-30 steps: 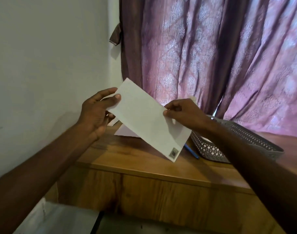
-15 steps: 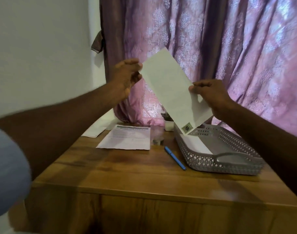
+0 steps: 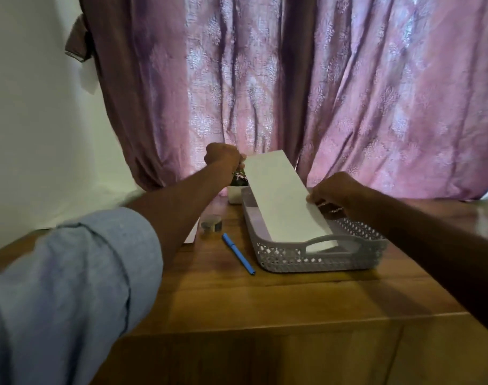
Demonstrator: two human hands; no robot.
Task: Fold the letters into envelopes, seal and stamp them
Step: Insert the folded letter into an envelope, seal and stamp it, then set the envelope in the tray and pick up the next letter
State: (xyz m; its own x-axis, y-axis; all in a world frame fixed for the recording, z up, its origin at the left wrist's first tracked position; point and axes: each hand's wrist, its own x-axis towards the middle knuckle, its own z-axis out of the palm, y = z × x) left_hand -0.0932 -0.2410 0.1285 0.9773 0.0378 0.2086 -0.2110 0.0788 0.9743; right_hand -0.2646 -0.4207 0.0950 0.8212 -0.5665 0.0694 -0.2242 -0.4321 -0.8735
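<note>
A white envelope (image 3: 284, 198) slants down into the grey perforated basket (image 3: 317, 257) on the wooden table. Its near end lies inside the basket behind the front handle; its far end is raised. My left hand (image 3: 223, 158) pinches the far top corner. My right hand (image 3: 337, 194) pinches the right long edge over the basket. The stamped corner is hidden. A sheet of paper (image 3: 191, 236) shows only as a sliver behind my left forearm.
A blue pen (image 3: 238, 253) lies left of the basket. A small tape roll (image 3: 211, 223) and a little white plant pot (image 3: 237, 190) stand behind it. A purple curtain (image 3: 320, 93) hangs close behind the table; a white wall is on the left.
Both hands have lowered the envelope from in front of the curtain down into the basket. The view has tipped down and nearer to the table.
</note>
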